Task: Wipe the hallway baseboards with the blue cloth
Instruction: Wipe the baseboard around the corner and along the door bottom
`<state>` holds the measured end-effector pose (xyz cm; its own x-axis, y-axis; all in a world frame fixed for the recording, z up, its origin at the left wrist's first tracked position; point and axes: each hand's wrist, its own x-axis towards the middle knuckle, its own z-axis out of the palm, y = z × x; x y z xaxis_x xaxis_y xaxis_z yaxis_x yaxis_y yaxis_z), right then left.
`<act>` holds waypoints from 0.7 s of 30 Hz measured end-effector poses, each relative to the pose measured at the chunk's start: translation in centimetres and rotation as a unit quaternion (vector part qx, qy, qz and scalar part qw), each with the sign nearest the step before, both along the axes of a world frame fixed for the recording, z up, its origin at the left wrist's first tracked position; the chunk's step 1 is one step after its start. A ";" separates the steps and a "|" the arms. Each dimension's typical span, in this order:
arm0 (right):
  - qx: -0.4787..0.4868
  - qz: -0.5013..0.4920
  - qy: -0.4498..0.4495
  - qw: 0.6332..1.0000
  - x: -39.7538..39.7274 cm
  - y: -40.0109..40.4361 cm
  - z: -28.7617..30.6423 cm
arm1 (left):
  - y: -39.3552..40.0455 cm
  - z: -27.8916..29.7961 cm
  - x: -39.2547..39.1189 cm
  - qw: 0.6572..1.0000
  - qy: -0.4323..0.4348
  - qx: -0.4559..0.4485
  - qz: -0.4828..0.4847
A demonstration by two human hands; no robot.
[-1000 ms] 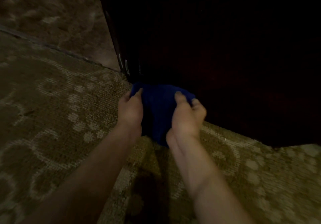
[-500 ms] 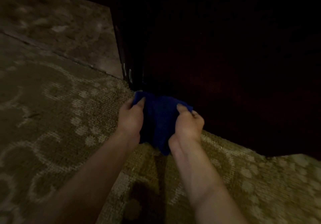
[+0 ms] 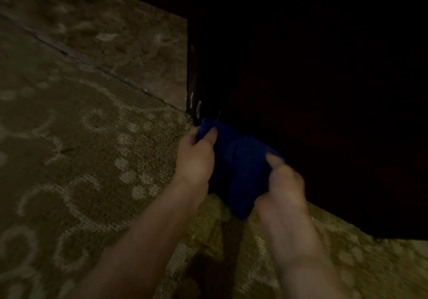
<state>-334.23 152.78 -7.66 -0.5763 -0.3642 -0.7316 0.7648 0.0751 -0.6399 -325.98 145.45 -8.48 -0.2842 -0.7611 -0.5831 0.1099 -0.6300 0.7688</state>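
Left hand (image 3: 196,157) and right hand (image 3: 283,187) both gripping bunched blue cloth (image 3: 236,171), cloth against dark baseboard corner (image 3: 196,104), above patterned carpet (image 3: 92,159)

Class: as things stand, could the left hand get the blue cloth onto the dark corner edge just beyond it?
Probably yes. The left hand already grips the blue cloth, whose top corner lies by that edge; nothing visible lies between.

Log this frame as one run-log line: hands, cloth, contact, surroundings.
left hand: gripping blue cloth | right hand: gripping cloth, blurred | cloth: bunched between hands at foot of dark wall corner | floor: patterned carpet | baseboard contact: too dark to tell
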 end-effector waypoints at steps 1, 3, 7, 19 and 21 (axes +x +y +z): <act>-0.023 -0.004 0.008 1.000 -0.3 0.2 0.4 | -0.2 0.2 -0.1 1.000 0.014 -0.017 0.001; -0.037 -0.001 0.016 0.999 -0.5 0.3 0.5 | -0.4 0.3 -0.2 0.999 0.000 -0.046 0.006; 0.061 0.006 -0.023 0.998 1.0 -1.2 -1.6 | -0.7 -1.2 -0.1 0.999 -0.046 -0.011 0.006; -0.022 0.043 0.067 0.997 -0.2 -0.4 7.4 | -0.9 5.3 -0.4 0.983 0.074 -0.163 0.032; 0.011 0.046 0.037 0.998 0.6 -0.6 3.7 | -0.5 3.4 -0.1 0.985 0.028 -0.169 0.035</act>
<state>-333.66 152.17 -3.95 -0.5933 -0.4025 -0.6971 0.7052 0.1578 -0.6912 -326.11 144.94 -5.12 -0.2483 -0.9279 -0.2781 0.1927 -0.3286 0.9246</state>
